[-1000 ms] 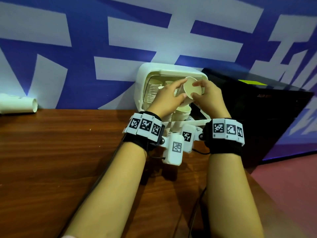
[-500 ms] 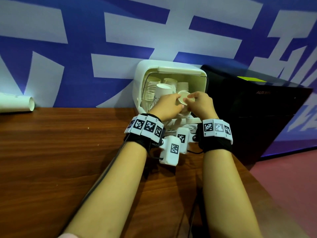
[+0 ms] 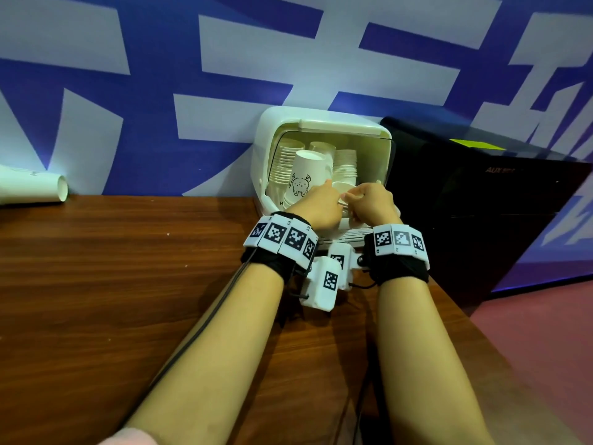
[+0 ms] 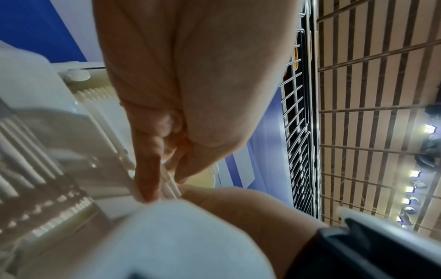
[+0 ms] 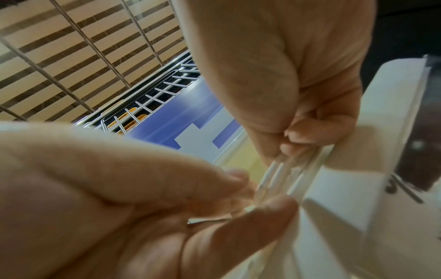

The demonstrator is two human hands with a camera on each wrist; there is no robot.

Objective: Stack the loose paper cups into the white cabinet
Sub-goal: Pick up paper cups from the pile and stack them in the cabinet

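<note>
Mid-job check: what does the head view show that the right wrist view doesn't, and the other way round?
Only the head view shows the open white plastic cabinet, the upside-down white paper cup with a bear drawing, and the white paper cup lying on the brown wooden table at far left.
Only the right wrist view shows the stacked cup rims edge-on, pinched between fingertips.
Both show the left hand and right hand meeting on those cups.

Glossy plastic cabinet (image 3: 266, 149); matt paper cups (image 3: 305, 176); wood-grain table (image 3: 112, 284).
</note>
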